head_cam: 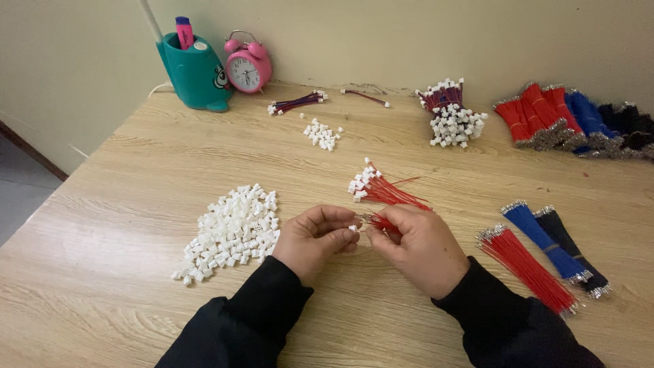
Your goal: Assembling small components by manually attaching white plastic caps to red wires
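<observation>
fig.: left hand pinches a small white connector housing at its fingertips; right hand grips thin red wires, both hands together over the wood table. judged best: keep housing steady, feed wire straight. loose pile of white housings just left of l. hand. teal pen holder, far beyond, holds a pink marker.
</observation>
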